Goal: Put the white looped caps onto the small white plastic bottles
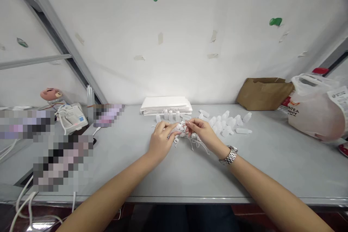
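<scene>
My left hand and my right hand meet over the middle of the table with fingertips pinched. A small white bottle cap is between the fingers of my left hand. My right fingertips close on what looks like a thin white string near that cap; the exact grip is partly hidden. Under and between the hands lie more white caps with loose white strings. Just behind, a few small translucent bottles stand upright with string loops on top. Many capless-looking bottles are heaped right of my right hand.
A stack of white paper or card lies against the wall. To the right stand a brown paper bag and a white plastic bag. Blurred-out devices, cables and a white power box occupy the left.
</scene>
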`<state>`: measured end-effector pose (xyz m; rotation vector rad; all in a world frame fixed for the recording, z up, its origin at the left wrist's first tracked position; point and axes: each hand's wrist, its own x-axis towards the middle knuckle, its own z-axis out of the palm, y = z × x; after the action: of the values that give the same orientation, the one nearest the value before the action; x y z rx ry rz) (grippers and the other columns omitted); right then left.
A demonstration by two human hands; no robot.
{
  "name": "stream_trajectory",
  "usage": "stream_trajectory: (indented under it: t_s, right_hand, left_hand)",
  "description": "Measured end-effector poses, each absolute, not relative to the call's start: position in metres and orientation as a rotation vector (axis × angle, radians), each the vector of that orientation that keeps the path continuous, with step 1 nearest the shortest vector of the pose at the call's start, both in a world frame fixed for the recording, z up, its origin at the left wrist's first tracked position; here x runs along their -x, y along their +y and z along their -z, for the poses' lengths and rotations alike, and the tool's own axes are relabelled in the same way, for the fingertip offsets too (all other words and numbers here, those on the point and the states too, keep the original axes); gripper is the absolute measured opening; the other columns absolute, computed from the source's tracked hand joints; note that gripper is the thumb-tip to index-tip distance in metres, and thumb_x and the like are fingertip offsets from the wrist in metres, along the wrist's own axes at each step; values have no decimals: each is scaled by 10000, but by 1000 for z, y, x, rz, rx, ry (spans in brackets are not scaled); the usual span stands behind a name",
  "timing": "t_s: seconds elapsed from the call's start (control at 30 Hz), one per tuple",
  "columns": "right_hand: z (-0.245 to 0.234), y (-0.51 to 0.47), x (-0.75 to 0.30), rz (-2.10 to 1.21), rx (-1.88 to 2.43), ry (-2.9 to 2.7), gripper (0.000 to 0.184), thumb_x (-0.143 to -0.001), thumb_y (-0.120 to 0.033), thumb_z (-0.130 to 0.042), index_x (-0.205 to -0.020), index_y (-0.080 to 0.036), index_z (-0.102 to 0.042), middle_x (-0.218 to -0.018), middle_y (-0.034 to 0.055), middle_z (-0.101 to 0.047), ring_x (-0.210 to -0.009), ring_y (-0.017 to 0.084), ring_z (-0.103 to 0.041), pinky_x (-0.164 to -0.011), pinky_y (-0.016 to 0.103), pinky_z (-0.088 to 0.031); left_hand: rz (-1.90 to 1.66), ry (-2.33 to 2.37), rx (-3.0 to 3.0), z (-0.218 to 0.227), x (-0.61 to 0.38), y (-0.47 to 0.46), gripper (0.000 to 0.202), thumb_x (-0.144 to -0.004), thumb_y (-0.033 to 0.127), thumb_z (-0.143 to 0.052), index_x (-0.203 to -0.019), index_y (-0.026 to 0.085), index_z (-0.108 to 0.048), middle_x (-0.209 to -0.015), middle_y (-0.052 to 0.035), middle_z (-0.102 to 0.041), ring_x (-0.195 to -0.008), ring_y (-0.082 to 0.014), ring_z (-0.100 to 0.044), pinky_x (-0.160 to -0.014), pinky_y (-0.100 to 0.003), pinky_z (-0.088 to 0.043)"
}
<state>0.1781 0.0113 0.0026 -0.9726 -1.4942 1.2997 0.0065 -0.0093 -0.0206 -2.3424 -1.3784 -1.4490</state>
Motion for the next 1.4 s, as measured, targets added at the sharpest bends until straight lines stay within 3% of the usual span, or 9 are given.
stream_trajectory:
  t_s: [0.2,0.5,0.73,1.03,1.2,1.3,1.4]
  right_hand:
    - [-5,11,-183,-1022,1058,-1720,358,-857,-481,-387,-657,-192,-453,-596,-27,-507,-509,94,-475,-543,244,-393]
    - [1,6,-178,-769,1135,-1902,334,-888,-374,-369,-604,-201,-400,-537,-36,-464,-512,105,-433,-534,237,-345]
    - [3,2,-173,-868,1138,-1862,344,-879,-387,-387,-589,-201,-401,-508,-38,-469,-489,103,-434,-528,241,-355]
    - [-16,13,-187,-1154,1033,-1551,497,-824,-545,-395,-498,-176,-464,-473,-8,-493,-443,99,-462,-505,248,-382]
    - [-16,14,-188,-1215,1070,-1420,511,-787,-573,-438,-465,-176,-438,-465,-6,-488,-421,93,-450,-480,247,-358]
    - [-14,12,-185,-1251,1065,-1461,511,-781,-581,-440,-471,-175,-442,-455,-13,-480,-419,91,-445,-484,246,-351]
    - [-13,10,-182,-1275,1060,-1521,521,-791,-582,-419,-471,-172,-447,-463,-12,-494,-428,87,-441,-504,244,-357]
  left_hand:
    - [1431,-1386,2364,21,-6,-9,229,-802,230,-555,-1014,192,-629,-760,-22,-507,-760,-149,-502,-704,-281,-451]
    - [1412,-1262,2430,22,-9,-13,212,-808,227,-549,-1006,196,-618,-748,-17,-505,-737,-141,-494,-674,-273,-447]
    - [1426,-1272,2468,28,-8,-12,207,-818,211,-527,-999,186,-623,-751,-24,-507,-724,-140,-492,-671,-283,-450]
    - [1662,-1462,2432,19,-5,-4,219,-799,211,-534,-982,254,-646,-812,-21,-573,-786,-153,-557,-744,-290,-468]
    - [1874,-1661,2029,11,36,30,230,-822,238,-479,-1010,186,-599,-984,-71,-594,-954,-185,-553,-867,-343,-431]
    - [2170,-2093,1705,13,66,55,242,-763,222,-541,-991,145,-562,-989,-83,-628,-925,-168,-589,-864,-318,-445]
    - [2144,-2207,1727,24,80,73,212,-712,180,-572,-913,116,-555,-955,-110,-647,-866,-175,-614,-837,-340,-464]
